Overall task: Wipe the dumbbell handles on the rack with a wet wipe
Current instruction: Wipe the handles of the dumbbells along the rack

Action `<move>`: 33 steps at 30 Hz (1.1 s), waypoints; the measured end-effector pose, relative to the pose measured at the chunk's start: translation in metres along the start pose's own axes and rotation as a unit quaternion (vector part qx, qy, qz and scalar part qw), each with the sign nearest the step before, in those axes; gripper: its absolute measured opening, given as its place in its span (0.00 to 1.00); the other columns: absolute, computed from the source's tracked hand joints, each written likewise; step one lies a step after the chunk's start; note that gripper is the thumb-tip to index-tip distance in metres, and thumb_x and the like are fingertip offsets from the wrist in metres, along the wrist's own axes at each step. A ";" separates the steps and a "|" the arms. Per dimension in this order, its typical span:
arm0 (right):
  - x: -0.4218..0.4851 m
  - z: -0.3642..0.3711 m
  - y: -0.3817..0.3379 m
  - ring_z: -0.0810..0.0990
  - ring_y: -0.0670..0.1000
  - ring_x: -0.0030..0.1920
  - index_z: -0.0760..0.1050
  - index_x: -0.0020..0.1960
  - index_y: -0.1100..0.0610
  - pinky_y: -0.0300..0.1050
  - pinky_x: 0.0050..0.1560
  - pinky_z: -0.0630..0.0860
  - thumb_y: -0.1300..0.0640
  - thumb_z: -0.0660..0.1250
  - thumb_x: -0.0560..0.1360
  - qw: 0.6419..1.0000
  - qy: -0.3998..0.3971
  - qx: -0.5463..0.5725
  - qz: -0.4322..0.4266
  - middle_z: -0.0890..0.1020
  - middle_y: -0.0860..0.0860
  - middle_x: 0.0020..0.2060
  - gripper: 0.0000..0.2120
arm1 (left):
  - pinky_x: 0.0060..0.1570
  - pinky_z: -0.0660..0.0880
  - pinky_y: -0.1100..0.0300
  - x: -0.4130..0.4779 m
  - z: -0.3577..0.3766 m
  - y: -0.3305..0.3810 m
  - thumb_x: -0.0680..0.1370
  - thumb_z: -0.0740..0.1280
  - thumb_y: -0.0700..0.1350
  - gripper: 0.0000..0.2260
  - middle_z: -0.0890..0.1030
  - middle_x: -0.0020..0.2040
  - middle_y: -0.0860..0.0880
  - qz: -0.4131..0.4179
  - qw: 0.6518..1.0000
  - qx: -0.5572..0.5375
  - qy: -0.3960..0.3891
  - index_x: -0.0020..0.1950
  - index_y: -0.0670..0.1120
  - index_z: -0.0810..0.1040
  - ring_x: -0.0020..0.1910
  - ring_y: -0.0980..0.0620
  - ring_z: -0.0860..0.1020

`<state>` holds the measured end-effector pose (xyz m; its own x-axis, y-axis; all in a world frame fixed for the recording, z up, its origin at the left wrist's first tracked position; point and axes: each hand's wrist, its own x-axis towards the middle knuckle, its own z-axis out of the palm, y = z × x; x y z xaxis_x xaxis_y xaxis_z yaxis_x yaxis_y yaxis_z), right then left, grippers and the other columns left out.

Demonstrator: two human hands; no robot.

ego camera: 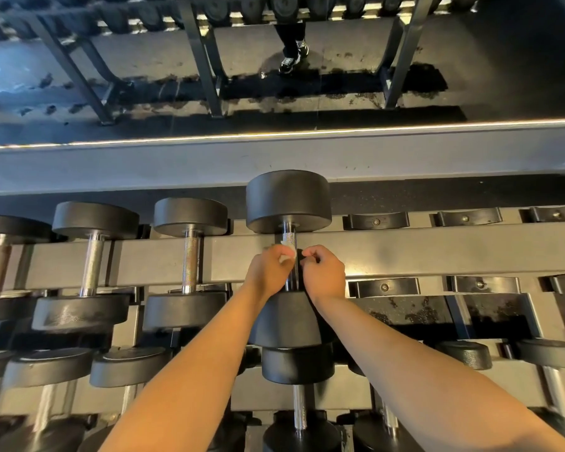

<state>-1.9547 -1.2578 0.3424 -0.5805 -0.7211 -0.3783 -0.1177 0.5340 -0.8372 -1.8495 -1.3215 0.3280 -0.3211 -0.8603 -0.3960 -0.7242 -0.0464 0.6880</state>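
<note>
My left hand (pixel 269 267) pinches the wet wipe (pixel 287 252) against the left side of the dumbbell handle (pixel 289 246), fingers curled round the white wad. My right hand (pixel 323 272) sits just beside the same handle on its right, fingers curled in; I cannot tell whether it grips an end of the wipe or holds nothing. This dumbbell (pixel 288 200) is the last 1 along the upper tier of the rack (pixel 437 252), with vacant saddles toward the rack's right end and 3 more dumbbells toward its left end. The handle's long axis runs straight away from me, from the rack's front rail to its back rail, and passes between my 2 hands. Bare knurled steel shows beyond my fingers, so I judge the stroke should travel along that axis toward the far head, and the left hand, already holding the wipe on the metal, is best placed to drive it.
</note>
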 end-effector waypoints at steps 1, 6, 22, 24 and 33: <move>-0.001 -0.001 0.002 0.81 0.49 0.46 0.80 0.46 0.48 0.52 0.52 0.81 0.61 0.62 0.78 1.000 0.001 0.015 -0.010 0.82 0.46 0.42 0.11 | 0.51 0.73 0.62 -0.002 0.002 -0.005 0.79 0.65 0.44 0.07 0.83 0.54 0.52 -0.007 1.000 0.013 -0.015 0.53 0.52 0.81 0.54 0.49 0.80; -0.008 -0.006 0.010 0.81 0.48 0.45 0.79 0.43 0.47 0.47 0.51 0.80 0.63 0.62 0.79 0.997 -0.008 0.027 -0.073 0.82 0.45 0.41 0.13 | 0.59 0.76 0.59 -0.005 0.001 -0.013 0.77 0.69 0.43 0.08 0.85 0.53 0.52 -0.043 0.998 0.032 -0.035 0.53 0.48 0.86 0.55 0.51 0.82; 0.003 -0.004 0.020 0.80 0.49 0.39 0.81 0.45 0.54 0.43 0.40 0.78 0.58 0.61 0.81 0.997 -0.018 -0.006 -0.071 0.81 0.49 0.37 0.11 | 0.50 0.71 0.62 -0.004 -0.001 -0.003 0.80 0.66 0.40 0.11 0.82 0.53 0.49 -0.037 0.998 0.051 -0.010 0.60 0.45 0.83 0.53 0.50 0.79; 0.003 -0.003 0.022 0.80 0.50 0.40 0.81 0.44 0.53 0.48 0.43 0.80 0.58 0.61 0.81 0.997 -0.016 -0.008 -0.071 0.82 0.49 0.38 0.11 | 0.55 0.73 0.60 -0.009 -0.003 -0.008 0.79 0.66 0.42 0.11 0.84 0.55 0.47 -0.071 0.994 0.055 -0.063 0.58 0.43 0.84 0.55 0.48 0.80; 0.003 -0.001 0.023 0.81 0.52 0.41 0.80 0.46 0.54 0.55 0.47 0.82 0.56 0.60 0.81 0.998 -0.003 -0.016 -0.067 0.82 0.51 0.38 0.12 | 0.61 0.73 0.60 -0.003 -0.015 0.010 0.82 0.62 0.37 0.13 0.82 0.60 0.47 0.049 0.997 0.006 0.052 0.60 0.45 0.83 0.61 0.48 0.79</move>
<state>-1.9597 -1.2471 0.3226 -0.5525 -0.7896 -0.2670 -0.2189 0.4466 -0.8675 -1.8471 -1.3273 0.3449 -0.3266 -0.9082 -0.2616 -0.7003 0.0467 0.7123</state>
